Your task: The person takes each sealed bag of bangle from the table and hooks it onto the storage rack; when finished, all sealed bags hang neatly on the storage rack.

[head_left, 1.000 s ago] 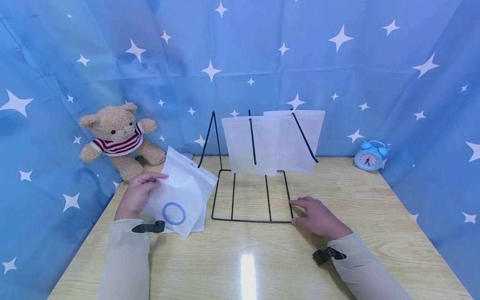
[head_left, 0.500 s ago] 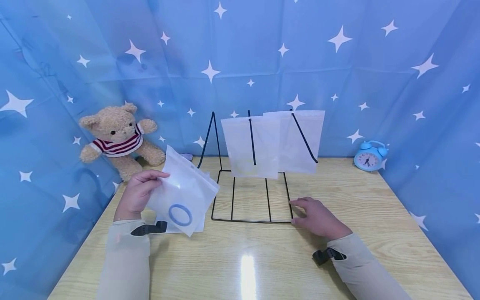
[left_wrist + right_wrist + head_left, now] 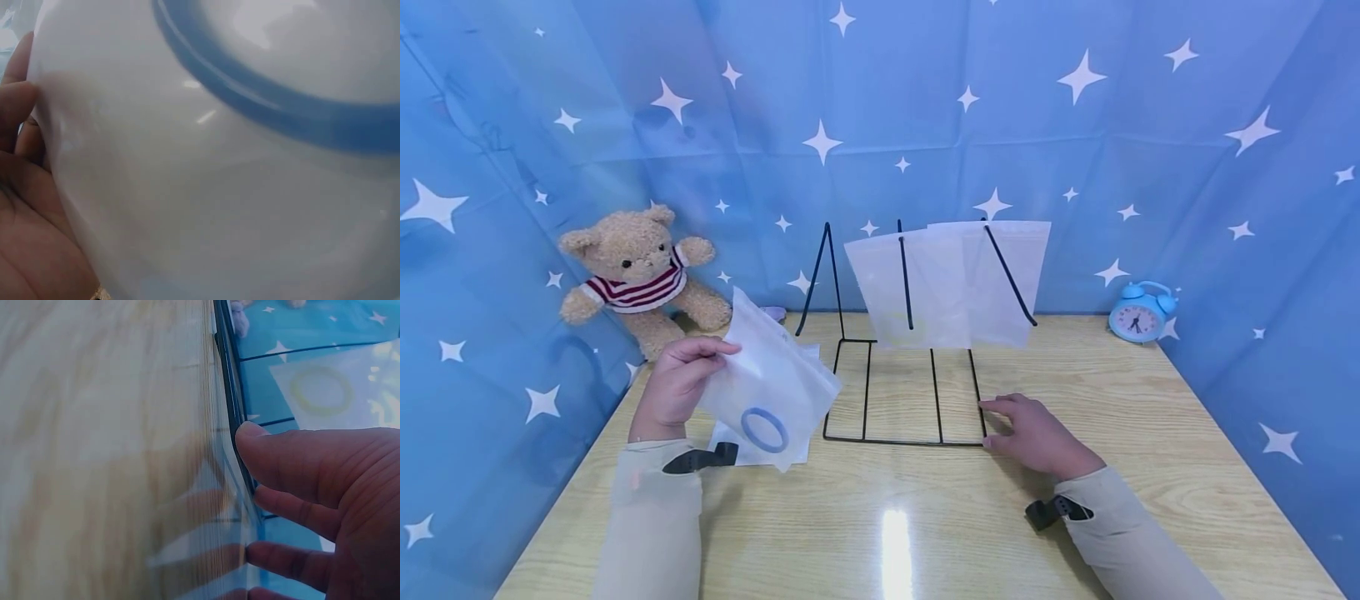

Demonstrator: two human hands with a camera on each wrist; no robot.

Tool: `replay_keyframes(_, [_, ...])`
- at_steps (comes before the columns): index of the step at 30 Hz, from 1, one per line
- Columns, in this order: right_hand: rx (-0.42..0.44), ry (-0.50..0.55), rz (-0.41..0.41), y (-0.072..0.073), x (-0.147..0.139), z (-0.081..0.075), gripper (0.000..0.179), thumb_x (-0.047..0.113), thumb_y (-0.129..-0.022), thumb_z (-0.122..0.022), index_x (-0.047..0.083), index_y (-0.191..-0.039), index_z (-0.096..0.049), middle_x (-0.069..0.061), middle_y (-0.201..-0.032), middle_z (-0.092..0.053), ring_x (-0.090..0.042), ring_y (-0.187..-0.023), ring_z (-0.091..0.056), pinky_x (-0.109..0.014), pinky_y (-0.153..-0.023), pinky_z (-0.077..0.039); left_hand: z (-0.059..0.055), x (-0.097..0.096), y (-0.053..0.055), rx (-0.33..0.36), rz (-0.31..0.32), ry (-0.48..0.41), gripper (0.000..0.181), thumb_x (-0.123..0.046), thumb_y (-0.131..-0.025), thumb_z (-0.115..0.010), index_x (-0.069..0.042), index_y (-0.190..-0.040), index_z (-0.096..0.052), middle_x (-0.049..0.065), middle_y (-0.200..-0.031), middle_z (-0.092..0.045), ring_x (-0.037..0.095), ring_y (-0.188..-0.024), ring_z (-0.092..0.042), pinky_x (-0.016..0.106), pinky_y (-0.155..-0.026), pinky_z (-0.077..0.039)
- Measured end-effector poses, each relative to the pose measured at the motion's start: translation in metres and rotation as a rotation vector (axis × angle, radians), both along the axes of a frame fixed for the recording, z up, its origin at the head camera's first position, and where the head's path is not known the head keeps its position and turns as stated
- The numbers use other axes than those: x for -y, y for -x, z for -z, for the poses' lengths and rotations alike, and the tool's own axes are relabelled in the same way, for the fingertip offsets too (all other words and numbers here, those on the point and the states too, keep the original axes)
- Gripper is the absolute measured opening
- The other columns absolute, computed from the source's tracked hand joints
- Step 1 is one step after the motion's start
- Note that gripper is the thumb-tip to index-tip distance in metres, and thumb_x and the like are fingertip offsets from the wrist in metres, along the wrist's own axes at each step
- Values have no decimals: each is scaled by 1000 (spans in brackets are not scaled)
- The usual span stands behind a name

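Observation:
My left hand [image 3: 681, 379] pinches the upper left edge of a translucent zip bag [image 3: 767, 367] between thumb and fingers. Inside the bag a blue ring [image 3: 764, 429] shows, also seen close up in the left wrist view as a blue ring [image 3: 250, 100]. The bag hangs tilted, its zip edge to the right near the front tip of the left prong on a black wire rack [image 3: 887, 440]. My right hand [image 3: 1033, 433] rests at the rack's right front corner, thumb [image 3: 269, 453] and straight fingers touching the base bar.
Two translucent bags hang on the rack's other prongs: a middle bag [image 3: 883, 283] with a faint yellow ring and a right bag [image 3: 1011, 292]. Another bag [image 3: 726, 457] lies on the table under the held one. A teddy bear [image 3: 640, 275] and blue alarm clock [image 3: 1138, 317] stand behind.
The held bag has shifted slightly right and tilted, its zip edge moving just past the left prong's tip. The middle bag sways on its prong. My right hand has stayed put.

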State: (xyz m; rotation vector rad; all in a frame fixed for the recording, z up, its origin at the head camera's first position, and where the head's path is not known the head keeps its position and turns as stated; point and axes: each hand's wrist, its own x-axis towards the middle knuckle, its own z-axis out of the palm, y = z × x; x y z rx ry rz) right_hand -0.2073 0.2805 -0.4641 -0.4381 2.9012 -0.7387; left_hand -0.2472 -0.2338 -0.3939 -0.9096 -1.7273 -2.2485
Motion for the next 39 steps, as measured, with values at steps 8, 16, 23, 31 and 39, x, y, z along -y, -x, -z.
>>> replay_keyframes(8, [3,2,5,0,0,-1,61,26,-95,-79,5,-148,-60,-31,-149,-52,-55,-136,-49,-67,-108,-46,-4,-5,-2,-54,56,-12,55,26,-95,-38,-4,-108,-83,-1,-111,-80,10,-103,-69,22,-88,-54])
replay_keyframes(16, [13,6,10,1,-1,1,60,25,-95,-79,5,-149,-60,-31,-151,-51,-55,-138,-48,-67,-109,-45,-6,-9,-4,-35,31,22,49,24,-96,-43,-2,-109,-82,-2,-112,-80,12,-102,-72,24,-85,-59])
replay_keyframes(23, [14,6,11,1,-2,1,60,25,-95,-79,6,-149,-60,-31,-151,-51,-54,-138,-49,-67,-109,-46,-6,-10,-3,-6,-12,56,47,22,-97,-46,-5,-109,-83,-4,-112,-80,12,-102,-72,25,-85,-60])
replay_keyframes(31, [6,7,7,0,-1,0,60,26,-95,-79,5,-148,-60,-32,-150,-51,-55,-138,-49,-67,-109,-46,-5,-12,-2,35,-75,117,39,17,-99,-52,-5,-112,-82,-5,-110,-79,10,-99,-71,23,-82,-60])
replay_keyframes(39, [8,9,8,-1,0,0,60,25,-96,-79,5,-149,-59,-32,-150,-51,-55,-137,-49,-67,-108,-46,-3,-16,1,26,-99,151,34,15,-101,-52,1,-114,-80,-2,-103,-78,10,-87,-71,22,-76,-61])
